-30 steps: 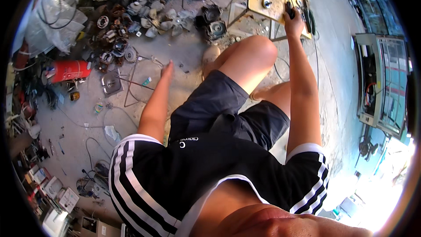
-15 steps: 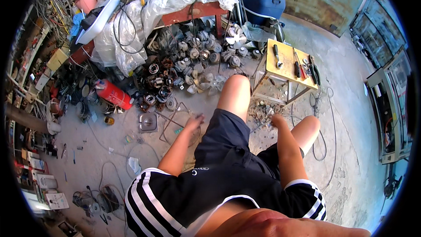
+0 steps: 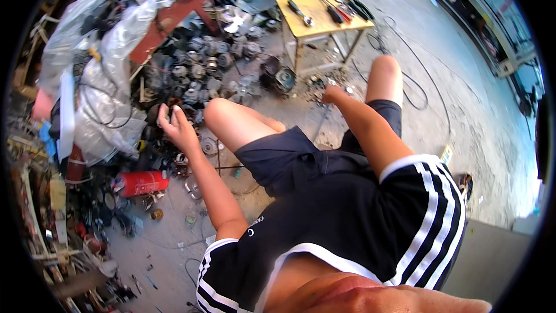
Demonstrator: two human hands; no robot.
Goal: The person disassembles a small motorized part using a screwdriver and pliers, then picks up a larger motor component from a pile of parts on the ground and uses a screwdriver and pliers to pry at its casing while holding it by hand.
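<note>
Grey floor holds motor parts, piled beyond the left edge of the tabletop. Left hand spreads fingers there, nothing seen in them; right hand, can't tell. Bumped, loose parts could fall.

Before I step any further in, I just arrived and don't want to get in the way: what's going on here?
A person with bent knees has the left hand at the edge of a heap of motor parts, fingers spread; whether it holds anything is unclear. The right hand is low, near scattered debris in front of a yellow-topped stool. A ratchet and other hand tools lie on the stool, out of the hands.
</note>
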